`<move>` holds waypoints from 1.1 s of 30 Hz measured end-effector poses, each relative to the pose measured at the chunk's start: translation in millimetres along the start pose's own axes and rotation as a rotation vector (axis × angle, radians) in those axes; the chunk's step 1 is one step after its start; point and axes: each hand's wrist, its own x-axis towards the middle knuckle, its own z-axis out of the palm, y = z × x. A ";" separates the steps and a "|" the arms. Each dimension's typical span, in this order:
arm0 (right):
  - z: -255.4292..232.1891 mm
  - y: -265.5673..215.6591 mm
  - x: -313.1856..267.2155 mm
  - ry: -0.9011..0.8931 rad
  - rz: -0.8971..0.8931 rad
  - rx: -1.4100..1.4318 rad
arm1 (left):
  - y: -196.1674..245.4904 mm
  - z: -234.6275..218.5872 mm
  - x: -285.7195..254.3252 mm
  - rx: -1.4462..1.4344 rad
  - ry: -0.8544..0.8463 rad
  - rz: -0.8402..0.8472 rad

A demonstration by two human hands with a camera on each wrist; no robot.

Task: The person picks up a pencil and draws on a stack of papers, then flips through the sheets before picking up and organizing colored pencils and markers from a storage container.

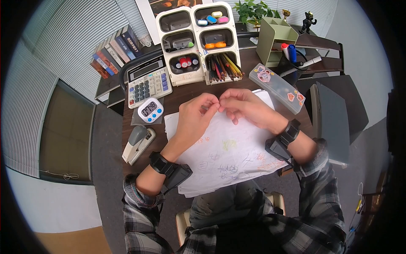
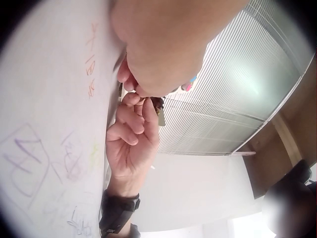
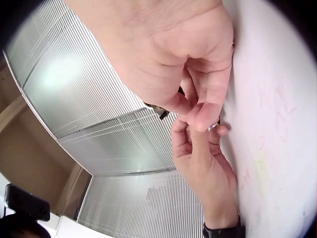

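Both hands meet over a stack of scribbled white paper (image 1: 198, 175), fingertips touching. My left hand (image 1: 196, 118) has its thumb and forefinger pinched together; my right hand (image 1: 247, 109) pinches against them from the other side, its other fingers loosely curled. A tiny shiny piece (image 3: 213, 127) shows between the fingertips in the right wrist view. Most of it is hidden by the fingers, and I cannot tell what it is. In the left wrist view the right hand (image 2: 131, 144) shows its palm, fingers bent toward the left hand (image 2: 163, 49).
A stapler (image 1: 138, 145), a digital timer (image 1: 150, 110) and a calculator (image 1: 149, 82) lie on the left. Behind the paper stands a white organizer (image 1: 197, 46) with pencils and erasers. On the right are a stickered clear case (image 1: 277, 88), a green holder (image 1: 275, 40) and markers (image 1: 292, 53).
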 end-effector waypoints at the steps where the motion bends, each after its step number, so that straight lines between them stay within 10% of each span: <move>1: -0.2 0.4 0.0 -0.002 -0.005 -0.005 | 0.1 0.1 -0.1 0.000 0.000 0.000; 33: 0.6 0.4 0.4 0.068 0.058 -0.046 | -1.1 0.2 -3.1 0.052 -0.055 -0.001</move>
